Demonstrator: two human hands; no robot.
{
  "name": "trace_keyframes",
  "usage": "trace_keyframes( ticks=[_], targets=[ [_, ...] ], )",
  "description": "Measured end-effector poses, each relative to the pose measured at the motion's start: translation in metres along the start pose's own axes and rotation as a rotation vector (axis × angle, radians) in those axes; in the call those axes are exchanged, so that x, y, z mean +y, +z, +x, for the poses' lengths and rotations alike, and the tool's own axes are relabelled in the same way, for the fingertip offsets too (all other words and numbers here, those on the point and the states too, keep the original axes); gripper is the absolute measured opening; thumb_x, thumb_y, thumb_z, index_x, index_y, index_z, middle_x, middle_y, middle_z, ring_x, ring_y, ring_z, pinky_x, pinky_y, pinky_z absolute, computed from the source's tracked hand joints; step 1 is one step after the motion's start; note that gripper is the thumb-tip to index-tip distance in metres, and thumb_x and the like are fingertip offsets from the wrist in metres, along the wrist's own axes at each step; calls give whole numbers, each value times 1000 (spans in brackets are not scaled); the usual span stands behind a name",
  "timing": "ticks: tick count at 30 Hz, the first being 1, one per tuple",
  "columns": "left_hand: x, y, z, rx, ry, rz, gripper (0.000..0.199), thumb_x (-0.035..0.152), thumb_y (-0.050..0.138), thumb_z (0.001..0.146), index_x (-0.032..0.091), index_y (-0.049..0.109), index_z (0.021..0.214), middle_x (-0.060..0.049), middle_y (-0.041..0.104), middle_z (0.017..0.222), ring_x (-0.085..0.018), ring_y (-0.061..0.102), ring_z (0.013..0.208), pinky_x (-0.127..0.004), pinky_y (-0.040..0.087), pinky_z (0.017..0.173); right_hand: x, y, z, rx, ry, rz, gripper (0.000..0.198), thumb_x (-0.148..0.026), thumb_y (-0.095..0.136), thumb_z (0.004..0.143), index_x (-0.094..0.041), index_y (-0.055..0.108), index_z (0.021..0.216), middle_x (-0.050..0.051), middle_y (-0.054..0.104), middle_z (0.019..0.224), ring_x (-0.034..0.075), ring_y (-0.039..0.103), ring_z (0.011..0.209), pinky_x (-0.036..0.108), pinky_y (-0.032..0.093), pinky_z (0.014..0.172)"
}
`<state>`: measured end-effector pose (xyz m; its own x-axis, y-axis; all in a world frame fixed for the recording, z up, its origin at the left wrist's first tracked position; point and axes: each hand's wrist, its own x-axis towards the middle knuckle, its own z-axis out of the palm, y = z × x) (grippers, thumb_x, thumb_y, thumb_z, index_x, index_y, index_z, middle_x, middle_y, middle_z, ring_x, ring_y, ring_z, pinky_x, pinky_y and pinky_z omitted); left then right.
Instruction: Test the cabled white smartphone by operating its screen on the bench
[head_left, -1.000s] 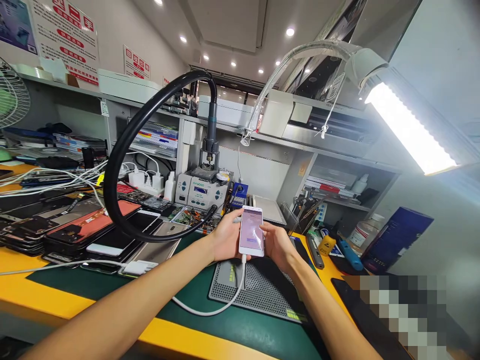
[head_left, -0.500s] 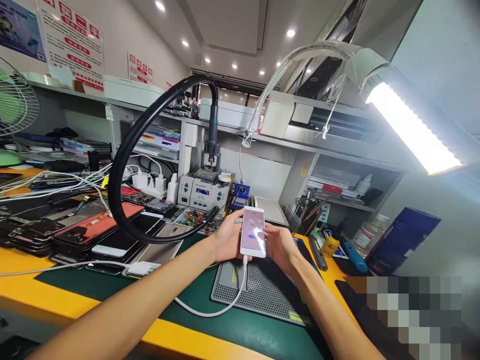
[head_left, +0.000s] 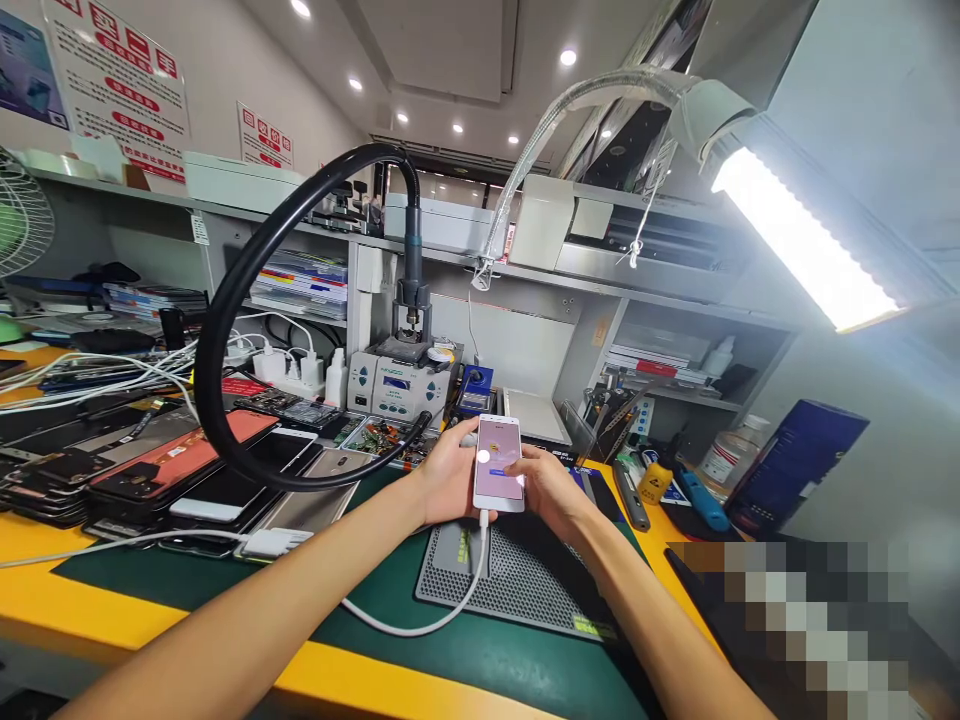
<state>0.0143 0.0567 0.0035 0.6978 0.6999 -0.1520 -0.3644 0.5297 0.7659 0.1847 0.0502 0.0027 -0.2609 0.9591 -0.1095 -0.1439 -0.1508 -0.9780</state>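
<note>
A white smartphone [head_left: 496, 488] with a lit pinkish screen is held upright over the bench, tilted toward me. My left hand [head_left: 448, 476] is closed around its left side, with fingertips hidden behind it. My right hand [head_left: 553, 492] grips the right edge, and its thumb lies over the lower part of the screen near a blue button. From the phone's bottom end a white charging cable [head_left: 465, 602] curves down to the left. Below the hands lies a grey perforated mat [head_left: 536, 580] on a green mat [head_left: 397, 655].
Stacked phones and screens [head_left: 187, 470] cover the left bench. A black hose [head_left: 212, 330] loops in front of a hot-air station [head_left: 397, 385]. A bright lamp [head_left: 806, 235] hangs at upper right. Tools, a bottle [head_left: 727, 460] and a blue box [head_left: 799, 468] stand on the right.
My right thumb has moved onto the lower screen from the phone's right edge. The view has shifted slightly, so surroundings sit a little farther left.
</note>
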Motion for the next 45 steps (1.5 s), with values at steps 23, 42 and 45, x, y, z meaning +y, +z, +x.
trace_keyframes(
  ticks=[23, 42, 45],
  targets=[
    [-1, -1, 0, -36, 13, -3, 72, 70, 33, 93, 14, 59, 129, -19, 71, 106, -32, 70, 76, -40, 53, 55, -8, 2, 1, 73, 116, 31, 31, -22, 46, 86, -17, 59, 113, 7, 71, 90, 19, 65, 66, 32, 53, 64],
    [-2, 7, -2, 9, 15, 56, 70, 69, 35, 94, 14, 62, 127, -18, 71, 101, -30, 69, 74, -39, 54, 56, 7, -1, 6, 164, -24, -128, 32, -32, 75, 72, -18, 65, 99, 5, 71, 82, 16, 60, 59, 27, 48, 52],
    [-2, 7, -3, 18, 16, 56, 69, 69, 35, 94, 14, 62, 127, -18, 71, 102, -29, 68, 74, -38, 53, 55, 6, 1, 6, 180, -13, -120, 26, -32, 71, 75, -18, 65, 96, 5, 70, 82, 15, 59, 58, 28, 48, 52]
  ],
)
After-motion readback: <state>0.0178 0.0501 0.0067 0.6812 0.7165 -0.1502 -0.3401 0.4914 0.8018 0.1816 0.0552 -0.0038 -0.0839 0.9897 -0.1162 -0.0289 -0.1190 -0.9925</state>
